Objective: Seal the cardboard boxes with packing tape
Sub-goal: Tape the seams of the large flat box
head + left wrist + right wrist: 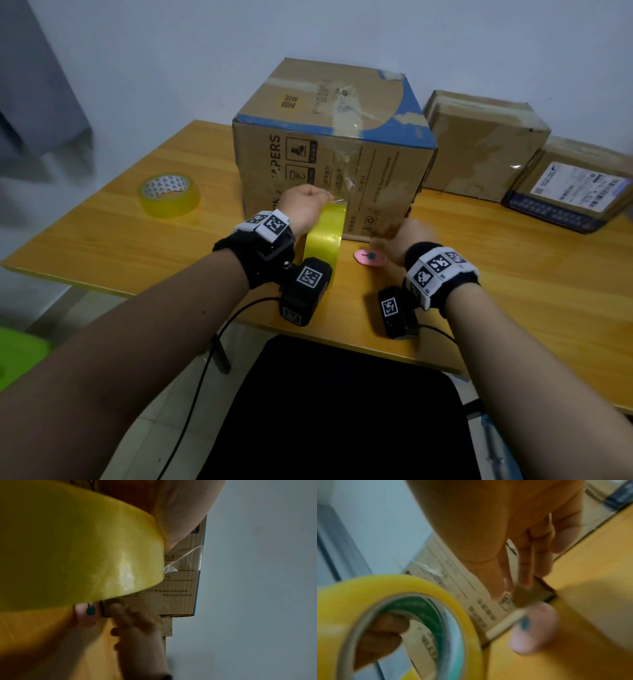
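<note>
The box [334, 150] stands at frame centre on the counter [513, 274], its top seam already taped over. The left hand [303, 205] grips the tape roll [323, 236], fingers hooked through the core, and holds it against the lower front face. The right hand [404, 240], motion-blurred, has its fingers extended toward the front face; it holds nothing. A pink cutter [371, 257] lies just below it. Judged step: finishing the strip on the front face. Next move: press the strip flat, then take the cutter and sever the tape close to the roll.
</note>
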